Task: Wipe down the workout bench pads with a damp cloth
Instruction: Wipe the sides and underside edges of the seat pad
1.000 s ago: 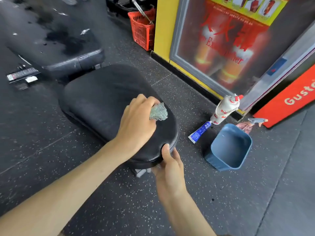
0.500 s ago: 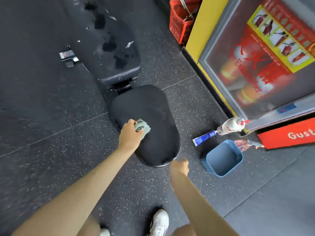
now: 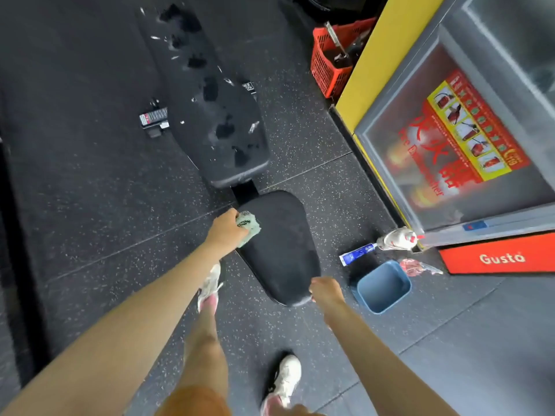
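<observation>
Seat pad: dead centre of view, long axis running 11 to 5 o'clock. Matte black, leather-like skin, rounded slab with soft corners and a rolled rim. Surface looks even, no visible streaks.

Back pad: at 11 o'clock from the seat pad, a narrow gap and a black frame bar between them. Longer, tapering toward its far end. Same black skin, but mottled with darker irregular blotches and small bright glints.

Cloth: pale green, bunched, with a dark netted patch on top. It lies on the seat pad's 10 o'clock corner.

Left hand: fingers curled round the cloth, clamping it against the pad's edge.

Right hand: at the seat pad's 5 o'clock end, fingers curled onto the rim, holding it.

Floor: dark rubber tiles, pale speckle, seams visible.

Bucket: at 3 o'clock from the right hand, blue plastic, squarish with rounded corners. At 12 o'clock from it lie a blue tube and a white spray bottle with a red nozzle, on its side.

Basket: red plastic lattice, at 1 o'clock in the view, beside a yellow-edged cabinet with a red poster behind glass.

Two white shoes show at 6 o'clock.
</observation>
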`<state>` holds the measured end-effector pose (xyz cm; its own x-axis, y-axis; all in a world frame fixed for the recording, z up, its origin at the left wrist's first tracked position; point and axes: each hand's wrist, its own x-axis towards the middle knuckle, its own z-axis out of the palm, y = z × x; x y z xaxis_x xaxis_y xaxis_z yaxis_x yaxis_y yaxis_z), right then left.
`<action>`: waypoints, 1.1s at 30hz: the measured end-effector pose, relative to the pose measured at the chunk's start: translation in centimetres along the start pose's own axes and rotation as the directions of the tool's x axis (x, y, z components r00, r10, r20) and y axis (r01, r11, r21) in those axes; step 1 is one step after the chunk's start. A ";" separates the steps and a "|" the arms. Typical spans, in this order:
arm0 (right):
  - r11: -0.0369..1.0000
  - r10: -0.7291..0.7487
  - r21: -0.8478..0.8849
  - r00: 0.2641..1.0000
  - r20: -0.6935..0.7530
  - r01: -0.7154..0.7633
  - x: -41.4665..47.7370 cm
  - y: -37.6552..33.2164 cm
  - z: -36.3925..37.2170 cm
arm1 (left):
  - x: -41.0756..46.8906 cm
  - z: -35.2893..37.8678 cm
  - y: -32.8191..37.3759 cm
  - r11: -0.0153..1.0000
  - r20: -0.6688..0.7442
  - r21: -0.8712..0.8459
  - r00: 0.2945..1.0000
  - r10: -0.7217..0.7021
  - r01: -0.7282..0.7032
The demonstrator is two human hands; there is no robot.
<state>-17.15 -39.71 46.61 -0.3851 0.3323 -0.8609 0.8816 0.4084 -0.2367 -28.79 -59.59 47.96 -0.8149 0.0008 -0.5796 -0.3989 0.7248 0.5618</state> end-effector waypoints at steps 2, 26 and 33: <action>0.987 0.006 0.158 1.000 -0.006 -0.005 -0.1 -2.0 -0.1 | 1.3 -1.9 0.4 0.987 0.045 0.134 0.996 0.083 -0.088; 0.774 0.202 0.629 0.969 -0.141 -0.070 0.1 -20.7 4.5 | 15.5 -13.7 9.8 0.641 0.549 0.413 0.738 0.391 -0.647; 0.587 0.500 0.763 0.862 -0.079 -0.270 3.6 -21.7 11.1 | 23.2 -12.5 8.4 0.443 0.707 0.345 0.539 0.458 -0.828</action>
<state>-34.63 -56.77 43.67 0.0868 0.5582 -0.8251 0.8300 -0.4985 -0.2499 -56.30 -62.07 46.62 -0.3249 0.8191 -0.4727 0.6429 0.5579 0.5248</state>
